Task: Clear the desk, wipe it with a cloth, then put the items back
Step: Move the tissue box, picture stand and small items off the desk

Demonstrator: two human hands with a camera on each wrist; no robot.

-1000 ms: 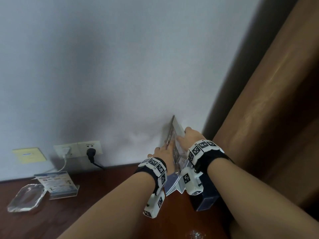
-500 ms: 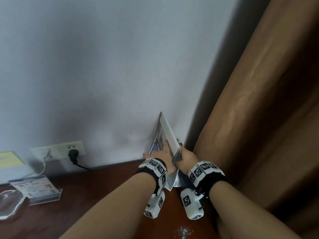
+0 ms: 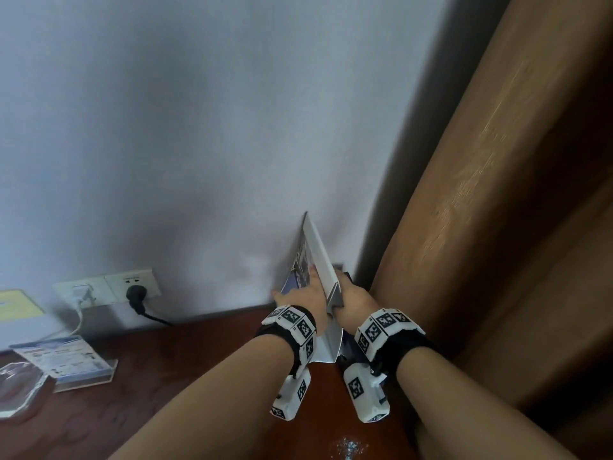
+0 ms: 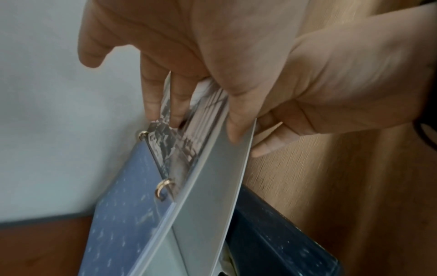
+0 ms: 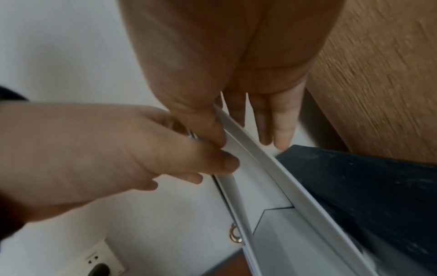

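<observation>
Because it stands against the pale wall at the counter's far right corner, the ring-bound desk calendar with grey card covers and printed pages (image 3: 313, 260) needs a hand on each face to be handled. Far to the left of both grips lie a clear glass ashtray (image 3: 20, 390) and, beside it, a clear acrylic stand holding a printed card (image 3: 63, 361), with a white wall socket carrying a black plug (image 3: 136, 290) above them. On the dark reddish wooden counter (image 3: 166, 376) the left hand (image 3: 303, 298) grasps the calendar from the wall side: in the left wrist view its fingers (image 4: 151, 97) slip between the printed pages near the gold rings while the thumb bears on the grey cover. The right hand (image 3: 353, 298) grips from the other side, thumb on the cover's edge and fingers (image 5: 279, 121) reaching down behind it, just above a dark navy speckled box (image 5: 366, 186) wedged against the brown wood-grain panel (image 3: 497, 194). Both wrists point forward and down, nearly touching. Probably the calendar is being lifted off or set back; which, I cannot tell.
</observation>
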